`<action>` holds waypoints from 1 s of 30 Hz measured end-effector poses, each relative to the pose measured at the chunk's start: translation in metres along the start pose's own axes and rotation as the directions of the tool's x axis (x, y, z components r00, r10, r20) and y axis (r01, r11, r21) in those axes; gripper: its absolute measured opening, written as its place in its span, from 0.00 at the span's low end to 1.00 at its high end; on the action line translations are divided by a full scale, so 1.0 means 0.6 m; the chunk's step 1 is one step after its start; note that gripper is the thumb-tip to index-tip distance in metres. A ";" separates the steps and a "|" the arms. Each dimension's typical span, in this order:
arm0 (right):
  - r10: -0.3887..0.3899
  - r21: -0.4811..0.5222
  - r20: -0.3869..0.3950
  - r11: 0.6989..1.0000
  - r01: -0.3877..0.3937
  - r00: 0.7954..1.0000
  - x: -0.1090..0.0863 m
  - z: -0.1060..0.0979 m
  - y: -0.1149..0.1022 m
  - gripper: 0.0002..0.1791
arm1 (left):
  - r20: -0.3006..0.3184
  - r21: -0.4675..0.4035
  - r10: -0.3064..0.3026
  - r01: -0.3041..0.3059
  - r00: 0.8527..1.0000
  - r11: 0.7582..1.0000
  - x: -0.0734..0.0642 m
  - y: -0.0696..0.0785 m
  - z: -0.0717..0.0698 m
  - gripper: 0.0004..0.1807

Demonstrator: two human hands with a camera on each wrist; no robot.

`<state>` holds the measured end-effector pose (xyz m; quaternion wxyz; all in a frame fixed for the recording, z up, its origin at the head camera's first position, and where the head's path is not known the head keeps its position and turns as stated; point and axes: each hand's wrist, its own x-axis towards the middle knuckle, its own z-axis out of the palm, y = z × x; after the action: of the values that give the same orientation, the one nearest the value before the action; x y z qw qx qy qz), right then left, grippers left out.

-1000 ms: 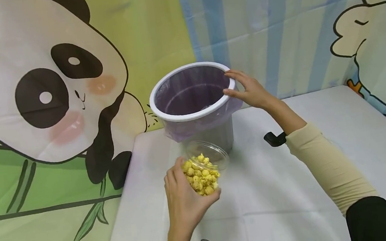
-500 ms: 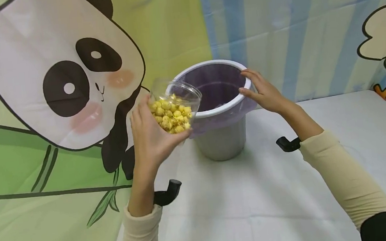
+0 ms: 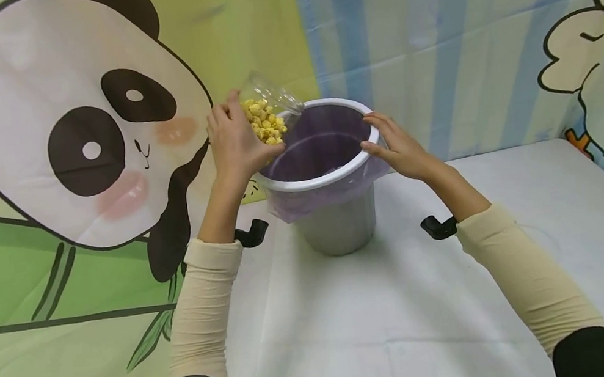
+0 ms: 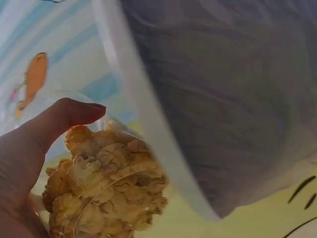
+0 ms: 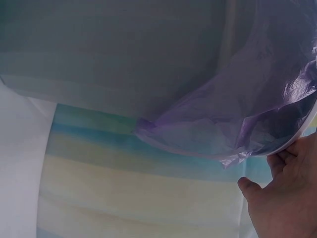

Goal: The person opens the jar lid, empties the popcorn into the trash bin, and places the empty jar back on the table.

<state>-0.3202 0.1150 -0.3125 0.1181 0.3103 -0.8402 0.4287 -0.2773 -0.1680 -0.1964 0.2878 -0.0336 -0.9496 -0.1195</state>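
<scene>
My left hand (image 3: 235,139) grips a clear plastic tub (image 3: 270,93) full of yellow popcorn (image 3: 264,122). It is tipped sideways, its mouth at the left rim of a grey trash can (image 3: 339,227). The popcorn is still in the tub. A purple bag (image 3: 317,202) lines the can and hangs over its white rim. In the left wrist view my thumb (image 4: 74,113) lies along the tub beside the popcorn, close to the can's rim. My right hand (image 3: 400,152) holds the can's right rim, its fingertips over the edge.
The can stands upright on a white-covered table (image 3: 361,330). Behind it hangs a printed cloth with a panda (image 3: 37,136) on the left and blue stripes (image 3: 351,29) on the right. Black wrist mounts (image 3: 251,234) stick out from both wrists.
My left hand has lifted the popcorn tub from low in front of the can up to its left rim and tipped it more. My right hand stays on the rim.
</scene>
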 end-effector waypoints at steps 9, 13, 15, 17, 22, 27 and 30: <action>0.004 -0.001 -0.009 1.000 -0.004 1.000 -0.004 -0.004 0.001 0.40 | 0.035 0.097 0.211 -0.214 0.977 0.972 0.025 -0.011 0.058 0.62; 0.011 -0.008 -0.002 1.000 -0.011 1.000 -0.003 -0.003 -0.001 0.40 | 0.077 0.128 0.260 -0.268 0.962 0.955 0.026 -0.017 0.070 0.63; 0.021 -0.008 0.002 1.000 -0.021 1.000 -0.004 -0.003 -0.001 0.40 | 0.102 0.144 0.284 -0.297 0.953 0.944 0.026 -0.019 0.076 0.63; 0.025 -0.006 0.007 1.000 -0.025 1.000 -0.004 -0.002 -0.002 0.40 | 0.126 0.157 0.306 -0.324 0.944 0.933 0.027 -0.023 0.079 0.62; 0.027 -0.008 0.010 1.000 -0.027 1.000 -0.005 -0.003 -0.003 0.40 | 0.181 0.189 0.372 -0.403 0.911 0.895 0.030 -0.026 0.086 0.62; 0.027 -0.005 0.008 1.000 -0.027 1.000 -0.006 -0.002 -0.003 0.40 | 0.235 0.241 0.451 -0.501 0.861 0.831 0.033 -0.026 0.090 0.62; 0.024 0.002 0.006 1.000 -0.024 1.000 -0.005 -0.001 -0.001 0.41 | 0.250 0.281 0.510 -0.566 0.823 0.775 0.035 -0.025 0.091 0.61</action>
<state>-0.3175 0.1165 -0.3133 0.1099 0.3015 -0.8439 0.4299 -0.3261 -0.1690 -0.2319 0.2341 -0.2629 -0.9257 0.1384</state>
